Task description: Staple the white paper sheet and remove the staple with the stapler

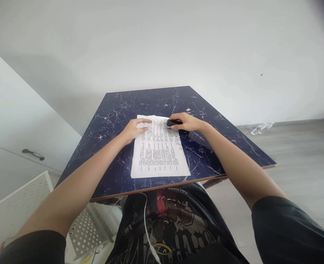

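Printed paper sheets [160, 154] lie on the dark blue marbled table [118, 106], their text running sideways to me. My left hand [134, 129] rests on the upper left part of the paper, fingers stretched out and apart. At the paper's upper right edge, my right hand [186, 121] is wrapped round a black stapler [169, 123]. The stapler's front end lies over the paper, and its rear is partly hidden under my hand. Whether its jaws are pressed together I cannot tell.
A small white scrap [188, 109] lies beyond my right hand. A wall [151, 44] stands behind the table. On the floor at right is a clear plastic item [261, 128]. A white perforated rack [85, 231] stands at lower left, and a white cable [146, 223] hangs before my shirt.
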Motion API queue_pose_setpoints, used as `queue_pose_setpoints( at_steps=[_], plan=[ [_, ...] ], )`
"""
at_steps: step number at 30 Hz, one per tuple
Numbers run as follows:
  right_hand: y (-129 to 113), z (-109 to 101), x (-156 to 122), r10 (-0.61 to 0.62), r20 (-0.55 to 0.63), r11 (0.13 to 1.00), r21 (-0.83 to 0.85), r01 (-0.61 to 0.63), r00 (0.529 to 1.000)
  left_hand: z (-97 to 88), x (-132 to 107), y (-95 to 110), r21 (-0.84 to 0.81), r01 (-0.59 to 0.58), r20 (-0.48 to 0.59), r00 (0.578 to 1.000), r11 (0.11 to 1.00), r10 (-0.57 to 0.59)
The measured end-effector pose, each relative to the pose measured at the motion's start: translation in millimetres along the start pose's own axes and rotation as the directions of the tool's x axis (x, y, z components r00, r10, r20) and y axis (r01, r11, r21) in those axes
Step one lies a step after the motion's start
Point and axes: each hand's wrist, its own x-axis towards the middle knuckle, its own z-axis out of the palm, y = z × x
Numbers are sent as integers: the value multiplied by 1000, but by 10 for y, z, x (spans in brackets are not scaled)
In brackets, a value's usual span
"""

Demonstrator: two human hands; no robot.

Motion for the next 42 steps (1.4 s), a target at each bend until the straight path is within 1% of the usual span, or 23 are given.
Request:
queue_pose_setpoints(
  at_steps=[2,4,6,9,11,13,16,21,25,28,32,34,38,42],
  plan=[
    [-30,56,40,12,-49,1000,22,-11,999,3,-1,13,-1,2,0,1000,1000,-2],
    [-45,112,84,69,-131,998,11,-68,989,4,-3,20,-10,10,1,1000,1000,-10],
    [-46,167,124,164,-196,984,-41,-175,967,2,-6,20,-27,20,-1,1000,999,-20],
    [-42,243,166,290,-245,934,-137,-329,925,-4,-8,8,-58,37,-3,999,998,-37],
    [-47,287,179,333,-292,901,-181,-394,897,-10,-7,-6,-85,60,7,998,995,-60],
    [-60,320,184,342,-333,882,-208,-422,879,-15,-4,-20,-107,86,22,996,991,-84],
    [-80,347,186,342,-343,872,-230,-431,875,-20,0,-36,-122,98,31,995,988,-95],
    [-101,352,191,345,-318,875,-232,-425,883,-25,12,-58,-112,61,40,998,992,-57],
    [-125,353,190,330,-296,869,-276,-410,897,-29,11,-57,-123,86,35,996,989,-82],
    [-151,364,191,323,-281,839,-358,-411,904,-29,3,-50,-136,111,49,993,984,-105],
    [-197,394,193,328,-281,770,-474,-428,902,-23,-2,-58,-129,99,51,994,987,-93],
    [-221,409,198,310,-280,748,-517,-415,908,-21,-2,-67,-139,108,50,993,984,-102],
    [-273,418,231,268,-245,725,-585,-362,932,-17,-9,-69,-148,113,51,993,983,-106],
    [-334,403,251,275,-199,721,-605,-339,941,-18,-24,-35,-115,80,44,996,990,-75]
  ],
)
